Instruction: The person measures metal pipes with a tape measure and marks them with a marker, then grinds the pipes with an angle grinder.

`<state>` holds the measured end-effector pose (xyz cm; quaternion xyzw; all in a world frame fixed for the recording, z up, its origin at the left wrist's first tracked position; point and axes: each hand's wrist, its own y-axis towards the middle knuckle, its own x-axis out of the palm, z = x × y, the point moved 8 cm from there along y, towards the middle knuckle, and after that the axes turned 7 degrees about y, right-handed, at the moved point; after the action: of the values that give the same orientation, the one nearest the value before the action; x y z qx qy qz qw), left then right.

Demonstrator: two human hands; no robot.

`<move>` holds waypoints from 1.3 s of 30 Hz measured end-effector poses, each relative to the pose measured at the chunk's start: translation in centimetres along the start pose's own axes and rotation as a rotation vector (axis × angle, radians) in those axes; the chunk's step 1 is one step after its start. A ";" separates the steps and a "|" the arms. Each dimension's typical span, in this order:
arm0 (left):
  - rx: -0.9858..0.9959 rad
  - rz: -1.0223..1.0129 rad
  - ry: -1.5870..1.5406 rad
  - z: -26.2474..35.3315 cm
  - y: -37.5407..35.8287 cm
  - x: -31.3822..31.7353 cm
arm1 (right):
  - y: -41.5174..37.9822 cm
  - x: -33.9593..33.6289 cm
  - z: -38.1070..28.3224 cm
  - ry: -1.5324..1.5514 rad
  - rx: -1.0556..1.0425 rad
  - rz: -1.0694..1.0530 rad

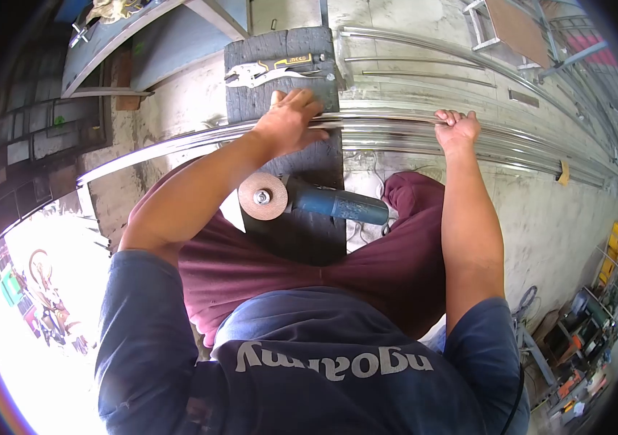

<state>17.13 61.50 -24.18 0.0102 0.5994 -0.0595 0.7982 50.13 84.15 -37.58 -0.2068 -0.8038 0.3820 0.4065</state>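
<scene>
Long shiny metal tubes [389,125] lie crosswise over a dark wooden block [280,43]. My left hand [289,125] grips them on top of the block, its fingers on the far side and its thumb on the near side. To the right, my right hand [458,132] has its fingers wrapped round a tube of the same bundle; exactly how many it holds is hidden. Nearer my body, a blue angle grinder [341,204] with a tan disc [262,196] lies on the block between my legs. Locking pliers [269,74] rest on the block's far end.
More tubes [425,45] lie on the pale concrete floor [410,90] beyond the bundle. A blue-grey metal table [186,43] stands at the upper left. A brown-topped frame [515,32] is at the upper right. Assorted tools [577,348] crowd the lower right.
</scene>
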 end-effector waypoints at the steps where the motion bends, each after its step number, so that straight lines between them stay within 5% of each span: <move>1: 0.033 0.014 -0.031 -0.6 -0.2 0.4 | 0.2 -0.3 -0.2 0.002 0.000 -0.006; 5: 0.061 0.060 -0.152 -1.0 -0.5 0.3 | -2.6 0.5 0.0 -0.114 -0.055 0.116; 8: 0.077 0.036 -0.217 -1.1 -0.2 0.3 | -7.8 0.3 2.8 -0.583 0.122 0.293; 10: 0.091 0.034 -0.248 -1.3 0.0 0.0 | -10.1 -1.4 7.2 -1.013 0.297 0.072; 11: 0.097 0.042 -0.256 -1.2 0.0 -0.1 | -11.8 -1.6 10.4 -1.340 0.280 -0.218; 13: 0.128 0.102 -0.268 -1.2 -0.3 -0.1 | -21.0 0.8 15.1 -1.923 -0.236 -1.134; 14: 0.120 0.080 -0.254 -1.3 -0.4 0.2 | -28.1 1.8 16.1 -1.867 -0.627 -1.316; 16: 0.120 0.036 -0.221 -1.4 0.0 0.4 | -31.5 -0.9 20.2 -2.151 -0.521 -1.513; 17: 0.114 -0.009 -0.204 -1.7 0.1 0.9 | -31.7 -1.5 20.7 -2.150 -0.749 -1.479; 18: 0.097 -0.021 -0.187 -1.9 0.1 1.5 | -29.7 -3.0 22.0 -2.272 -0.597 -1.519; 22: 0.029 -0.012 -0.129 -2.2 -0.6 2.3 | -30.0 -2.5 18.0 -2.193 -0.343 -1.312; 26: -0.128 0.113 -0.058 -0.7 -2.4 2.5 | -30.8 -1.7 12.1 -2.093 -0.330 -0.976; 28: -0.213 0.180 -0.051 -0.2 -2.8 2.7 | -31.0 -0.3 9.0 -1.751 -0.510 -1.025; 29: -0.241 0.246 -0.024 0.2 -3.2 2.7 | -31.1 0.2 7.2 -1.651 -0.773 -1.111; 31: -0.264 0.319 -0.005 0.6 -4.5 2.9 | -31.2 -0.3 5.1 -1.136 -0.132 -0.814; 34: -0.229 0.361 -0.015 0.9 -4.7 2.7 | -35.2 2.1 3.3 -0.851 -0.221 -0.843; 39: -0.159 0.440 0.035 0.9 -4.6 2.0 | -30.4 -1.4 0.6 -0.589 -0.005 -0.957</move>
<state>18.05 56.67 -25.60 0.0788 0.5991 0.1633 0.7799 49.82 64.10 -14.70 0.2953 -0.8885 0.1947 0.2924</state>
